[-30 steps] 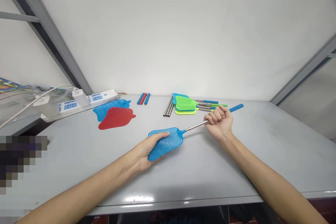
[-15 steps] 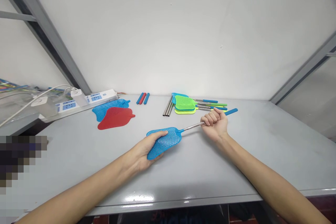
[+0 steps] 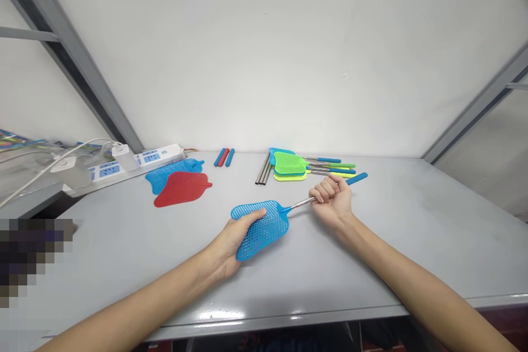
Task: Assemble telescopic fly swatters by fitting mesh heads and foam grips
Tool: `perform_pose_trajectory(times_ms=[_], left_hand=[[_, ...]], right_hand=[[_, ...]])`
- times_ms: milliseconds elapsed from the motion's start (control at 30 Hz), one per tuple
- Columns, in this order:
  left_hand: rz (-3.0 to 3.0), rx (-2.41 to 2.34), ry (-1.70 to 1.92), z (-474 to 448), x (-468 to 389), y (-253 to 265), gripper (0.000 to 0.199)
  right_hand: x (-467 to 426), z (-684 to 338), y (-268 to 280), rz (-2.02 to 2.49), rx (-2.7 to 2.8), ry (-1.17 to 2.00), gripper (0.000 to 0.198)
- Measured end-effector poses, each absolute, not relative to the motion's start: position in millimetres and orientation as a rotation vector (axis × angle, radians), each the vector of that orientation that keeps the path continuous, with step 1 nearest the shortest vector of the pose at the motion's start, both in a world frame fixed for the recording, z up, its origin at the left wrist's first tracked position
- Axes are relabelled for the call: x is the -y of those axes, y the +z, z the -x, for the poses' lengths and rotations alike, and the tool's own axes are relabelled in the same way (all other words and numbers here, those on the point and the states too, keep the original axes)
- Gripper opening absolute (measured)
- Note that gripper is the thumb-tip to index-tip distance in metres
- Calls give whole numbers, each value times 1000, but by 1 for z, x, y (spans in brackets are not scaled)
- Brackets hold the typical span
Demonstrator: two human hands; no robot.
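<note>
Leftmost among the plain shapes on the grey table [image 3: 412, 220] lay a white power strip [image 3: 165, 153] with plugs in it; just beside it rested a loose blue swatter head [image 3: 165, 173], partly covered by a loose red swatter head [image 3: 183, 188]; farther right, near the wall, three short grips [image 3: 224, 157], two blue and one red, lay side by side; the left hand [image 3: 230, 245] pinched the mesh of a blue swatter [image 3: 266, 234], thumb flat on top, the other fingers beneath and mostly hidden; beyond that swatter lay three metal tubes [image 3: 263, 170], close beside a pile of blue, green and yellow swatters [image 3: 291, 164]; the held swatter slanted in front of them, above the table; the right hand [image 3: 332, 202] had its fingers curled together around the metal shaft [image 3: 302, 203], and a blue handle [image 3: 357, 179] stuck out past it.
</note>
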State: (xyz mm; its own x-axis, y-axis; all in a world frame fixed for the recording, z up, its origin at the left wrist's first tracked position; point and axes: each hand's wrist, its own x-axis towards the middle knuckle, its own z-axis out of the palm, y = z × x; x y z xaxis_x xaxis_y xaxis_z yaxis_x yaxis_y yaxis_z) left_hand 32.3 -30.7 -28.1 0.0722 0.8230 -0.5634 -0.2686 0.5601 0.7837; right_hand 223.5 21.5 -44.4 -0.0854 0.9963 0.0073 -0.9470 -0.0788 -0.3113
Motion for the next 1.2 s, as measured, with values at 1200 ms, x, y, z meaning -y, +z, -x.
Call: perform_pose_trajectory(times_ms=[1200], left_hand=[[-1304, -1273, 1176, -29, 31, -29, 27]], right_hand=[[-26, -220, -48, 416, 38, 1674, 36]])
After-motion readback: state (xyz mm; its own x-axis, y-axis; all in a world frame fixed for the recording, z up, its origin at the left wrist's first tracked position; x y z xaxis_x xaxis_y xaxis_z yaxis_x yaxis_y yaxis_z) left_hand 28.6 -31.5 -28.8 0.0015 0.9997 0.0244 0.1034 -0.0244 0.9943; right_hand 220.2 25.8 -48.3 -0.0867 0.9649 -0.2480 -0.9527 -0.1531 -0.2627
